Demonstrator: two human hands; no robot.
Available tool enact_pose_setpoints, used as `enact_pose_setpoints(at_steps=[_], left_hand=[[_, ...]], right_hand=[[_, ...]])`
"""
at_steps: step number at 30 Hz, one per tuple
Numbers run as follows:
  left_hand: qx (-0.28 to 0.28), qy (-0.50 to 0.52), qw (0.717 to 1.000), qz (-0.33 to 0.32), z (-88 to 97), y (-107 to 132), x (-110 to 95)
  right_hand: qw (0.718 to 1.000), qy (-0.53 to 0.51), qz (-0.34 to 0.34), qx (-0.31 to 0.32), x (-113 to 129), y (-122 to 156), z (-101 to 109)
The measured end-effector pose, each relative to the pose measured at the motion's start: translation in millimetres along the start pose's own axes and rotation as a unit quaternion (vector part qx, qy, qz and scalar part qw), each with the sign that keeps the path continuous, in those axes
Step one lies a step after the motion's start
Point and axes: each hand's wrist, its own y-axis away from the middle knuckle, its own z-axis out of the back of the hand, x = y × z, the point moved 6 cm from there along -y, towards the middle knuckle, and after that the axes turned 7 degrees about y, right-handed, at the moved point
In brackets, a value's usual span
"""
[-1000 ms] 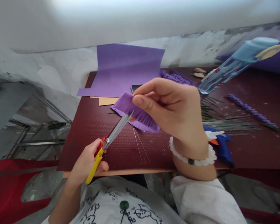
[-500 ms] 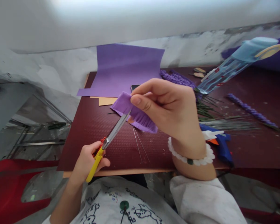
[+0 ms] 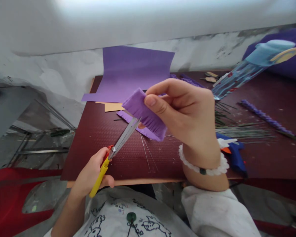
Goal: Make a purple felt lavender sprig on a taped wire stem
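My right hand (image 3: 185, 115) pinches a fringed strip of purple crepe paper (image 3: 141, 113) between thumb and fingers, and a lower layer of purple paper (image 3: 135, 125) lies under it on the board. My left hand (image 3: 91, 172) grips yellow-handled scissors (image 3: 111, 153) by the handles. Their nearly closed steel blades point up to the right, with the tips at the strip's lower edge, next to my right thumb. A white beaded bracelet (image 3: 203, 168) circles my right wrist.
A dark red board (image 3: 93, 158) holds a purple sheet (image 3: 130, 70), tan paper (image 3: 112, 107), thin wires, green stems, a blue glue gun (image 3: 233, 154), a purple twisted stem (image 3: 266, 118) and a blue bottle-like object (image 3: 246, 74). A red chair (image 3: 10, 197) stands at lower left.
My right hand has lifted and tilted the fringed strip upward, away from the layer on the board. The scissors stay at nearly the same place.
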Motion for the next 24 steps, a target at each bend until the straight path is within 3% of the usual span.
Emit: enact_pose_setpoints(at_steps=[6,24], left_hand=[[-0.028,0.016,0.999,0.004,0.2,-1.8,3.6],[-0.023,0.049,0.999,0.003,3.1,-3.4,2.6]], right_hand=[[0.998,0.053,0.014,-0.024,4.6,0.8,2.2],[0.996,0.076,0.053,-0.014,11.0,1.6,1.1]])
